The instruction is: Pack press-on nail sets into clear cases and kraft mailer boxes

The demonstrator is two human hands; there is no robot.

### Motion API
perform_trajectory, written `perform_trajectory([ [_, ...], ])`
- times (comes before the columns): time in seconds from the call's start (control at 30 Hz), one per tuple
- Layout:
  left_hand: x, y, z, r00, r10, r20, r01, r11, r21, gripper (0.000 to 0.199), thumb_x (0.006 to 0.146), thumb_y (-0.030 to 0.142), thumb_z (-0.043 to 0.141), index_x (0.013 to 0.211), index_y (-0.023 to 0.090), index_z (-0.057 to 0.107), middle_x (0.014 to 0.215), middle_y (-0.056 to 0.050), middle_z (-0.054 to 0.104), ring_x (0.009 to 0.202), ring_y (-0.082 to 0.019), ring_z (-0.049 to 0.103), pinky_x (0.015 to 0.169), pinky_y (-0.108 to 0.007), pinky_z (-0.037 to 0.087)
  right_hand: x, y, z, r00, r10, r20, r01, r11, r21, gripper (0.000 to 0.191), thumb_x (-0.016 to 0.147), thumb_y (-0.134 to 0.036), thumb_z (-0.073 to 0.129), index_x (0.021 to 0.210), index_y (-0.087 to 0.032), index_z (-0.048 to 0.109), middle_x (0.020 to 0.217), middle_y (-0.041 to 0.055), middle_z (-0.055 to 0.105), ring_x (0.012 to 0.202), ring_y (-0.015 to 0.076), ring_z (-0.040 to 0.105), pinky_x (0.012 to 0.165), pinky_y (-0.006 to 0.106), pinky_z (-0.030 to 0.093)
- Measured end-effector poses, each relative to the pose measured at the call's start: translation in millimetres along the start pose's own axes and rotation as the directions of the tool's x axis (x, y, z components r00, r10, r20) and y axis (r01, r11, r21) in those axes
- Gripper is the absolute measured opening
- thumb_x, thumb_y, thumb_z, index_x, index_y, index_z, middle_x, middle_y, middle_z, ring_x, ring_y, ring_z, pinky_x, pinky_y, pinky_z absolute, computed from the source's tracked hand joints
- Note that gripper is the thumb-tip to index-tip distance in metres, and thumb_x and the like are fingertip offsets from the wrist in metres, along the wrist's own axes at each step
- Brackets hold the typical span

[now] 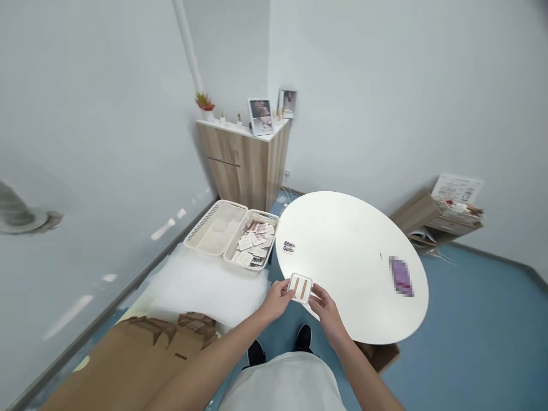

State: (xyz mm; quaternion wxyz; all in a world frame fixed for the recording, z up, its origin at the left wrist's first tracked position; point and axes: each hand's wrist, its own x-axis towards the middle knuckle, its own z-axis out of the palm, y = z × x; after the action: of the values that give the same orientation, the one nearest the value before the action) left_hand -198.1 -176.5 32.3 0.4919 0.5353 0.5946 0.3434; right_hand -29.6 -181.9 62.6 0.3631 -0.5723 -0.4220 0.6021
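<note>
A small white square-cornered box [301,288] is held up in front of me at the near left edge of the round table. Two slim brown strips lie side by side in it. My left hand [277,299] grips its left side, thumb over the rim. My right hand [326,311] is curled at the opposite side, its fingertips and thumb against the edge. The undersides of the box and some fingertips are hidden.
A white round table [355,228] carries a cluster of small dark items [289,247] and a blurred purple packet [401,277]. Left of it are an open white basket [214,228], a basket of packets [252,240], foam wrap [205,285] and cardboard [141,359]. A wooden cabinet [244,160] stands behind.
</note>
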Motion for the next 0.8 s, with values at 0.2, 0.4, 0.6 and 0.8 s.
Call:
perform_trajectory([
  [0.2, 20.9, 23.2, 56.8, 0.997, 0.021, 0.081, -0.025, 0.998, 0.050, 0.042, 0.074, 0.033, 0.048, 0.113, 0.018, 0.054, 0.093, -0.006, 0.053, 0.082, -0.018, 0.051, 0.078, -0.031, 0.042, 1.5, 10.6, -64.9, 0.994, 0.011, -0.112, -0.005, 0.999, 0.050, 0.050, 0.063, -0.035, 0.063, 0.112, -0.024, 0.053, 0.122, 0.0074, 0.052, 0.105, 0.0235, 0.053, 0.087, 0.037, 0.043],
  [0.4, 44.4, 43.8, 103.7, 0.992, 0.030, 0.120, -0.032, 0.999, 0.019, 0.039, 0.075, 0.031, 0.047, 0.112, 0.022, 0.056, 0.101, -0.006, 0.057, 0.088, -0.019, 0.054, 0.081, -0.032, 0.042, 23.3, 13.4, -120.7, 0.994, -0.004, -0.109, 0.013, 0.997, 0.081, 0.046, 0.062, -0.033, 0.063, 0.107, -0.025, 0.055, 0.120, 0.0064, 0.054, 0.102, 0.0231, 0.055, 0.086, 0.038, 0.043],
  [0.6, 68.4, 46.1, 135.4, 0.992, 0.013, 0.125, 0.006, 0.988, -0.153, 0.037, 0.078, 0.036, 0.047, 0.110, 0.019, 0.055, 0.098, -0.006, 0.062, 0.081, -0.017, 0.057, 0.079, -0.033, 0.044, 48.5, 6.9, -154.8, 0.998, 0.003, -0.069, 0.001, 0.999, 0.055, 0.048, 0.061, -0.028, 0.063, 0.108, -0.024, 0.052, 0.116, 0.0069, 0.053, 0.093, 0.0203, 0.057, 0.083, 0.036, 0.044],
  [0.8, 80.1, 43.5, 155.9, 0.983, -0.154, 0.102, 0.175, 0.951, -0.256, 0.042, 0.074, 0.039, 0.054, 0.111, 0.018, 0.053, 0.083, -0.003, 0.061, 0.074, -0.014, 0.057, 0.068, -0.029, 0.046, 64.6, 8.4, -174.1, 0.994, 0.021, -0.109, -0.018, 0.999, 0.031, 0.056, 0.058, -0.026, 0.064, 0.112, -0.024, 0.049, 0.107, 0.0060, 0.052, 0.081, 0.0174, 0.056, 0.078, 0.036, 0.046],
])
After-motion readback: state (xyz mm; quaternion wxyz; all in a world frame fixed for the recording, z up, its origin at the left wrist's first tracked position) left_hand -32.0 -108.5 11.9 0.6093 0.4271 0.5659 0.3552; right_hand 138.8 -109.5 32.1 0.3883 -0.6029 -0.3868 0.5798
